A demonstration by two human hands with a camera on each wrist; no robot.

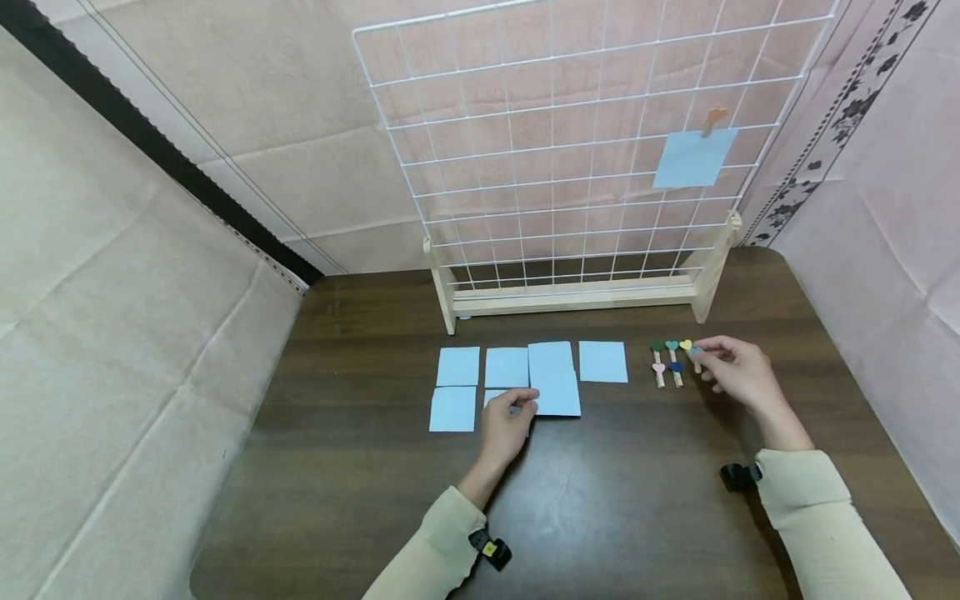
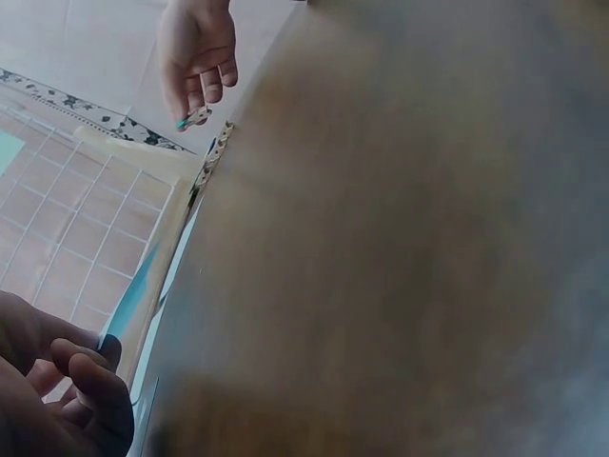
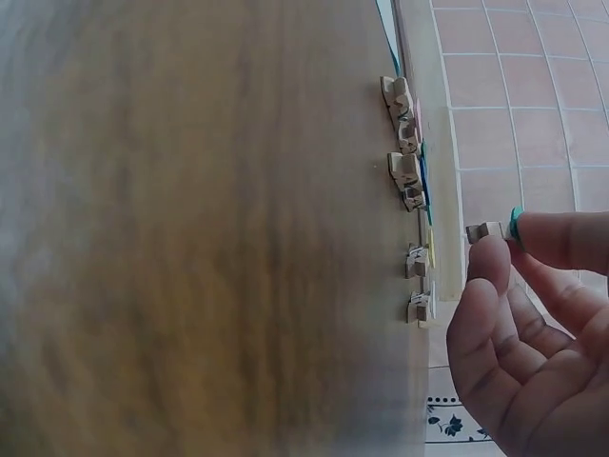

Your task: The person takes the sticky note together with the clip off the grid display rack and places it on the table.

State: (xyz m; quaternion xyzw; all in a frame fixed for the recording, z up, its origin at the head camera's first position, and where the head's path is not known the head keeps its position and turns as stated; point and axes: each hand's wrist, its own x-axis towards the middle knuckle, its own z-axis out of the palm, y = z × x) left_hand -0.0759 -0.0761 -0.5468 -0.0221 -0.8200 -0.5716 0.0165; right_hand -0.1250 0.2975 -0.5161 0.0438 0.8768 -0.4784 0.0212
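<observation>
My left hand (image 1: 507, 427) pinches the edge of a square light-blue paper (image 1: 557, 395), which overlaps another paper behind it in the head view. In the left wrist view that held paper (image 2: 131, 292) slants up from the fingertips. My right hand (image 1: 738, 375) pinches a small wooden clothespin (image 3: 487, 231) with a teal top between thumb and fingers, raised over the table. Next to it lie several more clothespins with heart tops, among them a green one (image 1: 657, 346), a pink one (image 1: 659, 369) and a yellow one (image 1: 686, 345).
Several blue papers (image 1: 452, 408) lie in rows on the brown table (image 1: 360, 467). Behind them stands a white wire grid (image 1: 551, 179) on a wooden base (image 1: 573, 298). An orange-topped clothespin (image 1: 712, 122) holds one blue paper (image 1: 692, 160) on the grid's right side.
</observation>
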